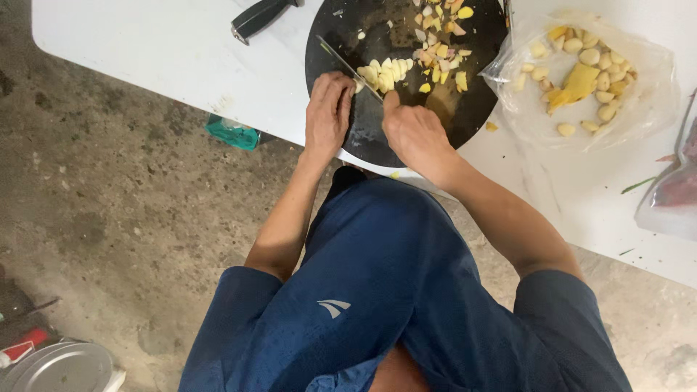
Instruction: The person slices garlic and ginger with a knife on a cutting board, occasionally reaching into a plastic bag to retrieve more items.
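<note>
A round dark cutting board (377, 138) lies on the white table (181, 51), strewn with chopped pale garlic pieces (388, 72). My right hand (414, 134) grips the handle of a knife whose blade (348, 69) runs up and left across the board. My left hand (328, 112) presses fingertips down on a garlic piece beside the blade at the board's left edge. More sliced pieces (443, 43) are scattered toward the board's far side.
A clear plastic bag (639, 109) holding peeled garlic cloves sits right of the board. A second knife's black handle (258, 16) lies at the table's far edge. A teal object (232, 134) sits below the table edge. Metal lids (62, 366) rest on the concrete floor.
</note>
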